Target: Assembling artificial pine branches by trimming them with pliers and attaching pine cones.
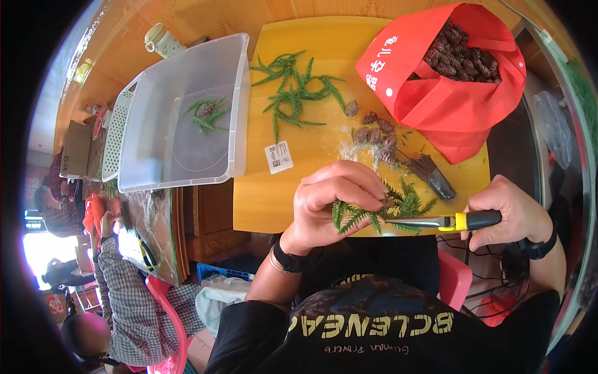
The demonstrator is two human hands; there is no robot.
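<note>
My left hand (329, 198) is closed around a green artificial pine sprig (409, 204), its fingers pinching near the centre, where a small brown pine cone (387, 204) partly shows. Needle-nose pliers (483, 219) with black and yellow handles lie in my right hand (517, 209); their jaws reach across to the sprig's underside by my left fingers. Whether the jaws grip anything cannot be made out. Just beyond my hands, several loose pine cones (375, 136) and a bundle of thin dark stems (431, 174) rest on the yellow board (311, 199).
A red bag (436, 103) full of pine cones stands at the far right. Loose green sprigs (293, 93) and a white label (278, 156) lie left of it. A clear plastic bin (156, 149) holds a finished-looking sprig (207, 115). Another person's checked sleeve (115, 268) shows at left.
</note>
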